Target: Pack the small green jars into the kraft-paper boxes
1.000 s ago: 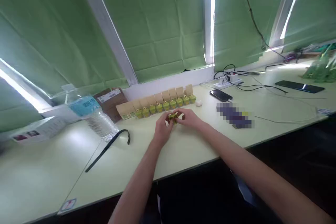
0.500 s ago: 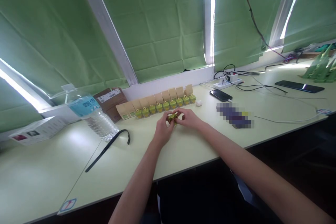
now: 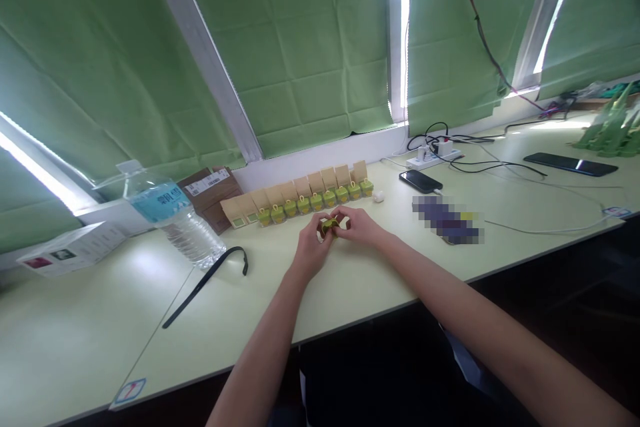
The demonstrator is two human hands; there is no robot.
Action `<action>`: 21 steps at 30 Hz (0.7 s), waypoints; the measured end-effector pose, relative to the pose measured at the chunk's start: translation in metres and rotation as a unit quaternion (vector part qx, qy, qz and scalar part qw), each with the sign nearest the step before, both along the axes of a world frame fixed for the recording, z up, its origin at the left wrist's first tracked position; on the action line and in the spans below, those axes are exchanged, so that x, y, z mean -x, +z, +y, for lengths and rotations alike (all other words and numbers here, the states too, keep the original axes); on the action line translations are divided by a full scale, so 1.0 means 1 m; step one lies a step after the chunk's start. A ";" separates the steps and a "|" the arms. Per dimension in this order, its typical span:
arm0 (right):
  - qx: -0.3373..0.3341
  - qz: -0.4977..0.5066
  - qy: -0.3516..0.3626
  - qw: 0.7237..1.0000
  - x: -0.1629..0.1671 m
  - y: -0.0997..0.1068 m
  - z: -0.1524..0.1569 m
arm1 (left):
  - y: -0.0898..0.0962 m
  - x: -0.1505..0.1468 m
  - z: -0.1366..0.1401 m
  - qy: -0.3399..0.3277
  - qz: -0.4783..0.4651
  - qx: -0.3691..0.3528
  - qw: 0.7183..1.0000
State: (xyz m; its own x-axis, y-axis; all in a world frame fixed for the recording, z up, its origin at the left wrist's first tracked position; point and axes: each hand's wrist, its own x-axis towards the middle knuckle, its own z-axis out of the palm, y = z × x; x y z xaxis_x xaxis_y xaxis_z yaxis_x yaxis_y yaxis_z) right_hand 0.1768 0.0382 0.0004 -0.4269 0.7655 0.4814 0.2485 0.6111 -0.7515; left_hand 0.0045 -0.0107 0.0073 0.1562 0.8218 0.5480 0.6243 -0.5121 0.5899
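Observation:
Between my two hands is a small folded piece in green and yellow (image 3: 329, 224), its exact kind partly hidden by fingers. My left hand (image 3: 312, 244) pinches its left side, fingers curled. From the right, my right hand (image 3: 361, 225) grips the same piece with thumb and fingertips. Just beyond my hands runs a row of several small green containers with looped handles (image 3: 316, 201). Brown paper cards or packets (image 3: 287, 193) stand upright behind them, and two at the left end have a small green square on the front.
A small white object (image 3: 379, 197) lies right of the row. Left are a large water bottle (image 3: 187, 230), a black strap (image 3: 205, 280), a cardboard box (image 3: 213, 197) and a white box (image 3: 75, 250). Right are a phone (image 3: 421, 181), a power strip (image 3: 435, 159) with cables and another phone (image 3: 570, 164).
The green and yellow piece has turned slightly between my fingers. My hands stay in nearly the same spot.

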 end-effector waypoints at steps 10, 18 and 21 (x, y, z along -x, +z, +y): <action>0.000 0.005 0.009 1.000 -0.001 0.001 -0.002 | 0.001 -0.001 -0.001 -0.003 -0.006 0.001 1.000; 0.003 -0.002 0.005 1.000 -0.001 0.000 -0.002 | -0.001 0.000 0.000 0.002 -0.020 0.010 1.000; 0.006 -0.003 0.006 1.000 -0.001 0.001 -0.002 | -0.001 0.000 0.001 -0.003 -0.016 0.008 1.000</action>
State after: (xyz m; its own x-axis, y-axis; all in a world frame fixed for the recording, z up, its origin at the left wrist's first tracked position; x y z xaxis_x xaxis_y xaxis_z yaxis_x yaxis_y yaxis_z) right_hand 0.1774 0.0366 0.0009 -0.4397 0.7655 0.4697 0.2460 0.6057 -0.7567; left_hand 0.0040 -0.0095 0.0059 0.1431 0.8292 0.5403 0.6017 -0.5063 0.6178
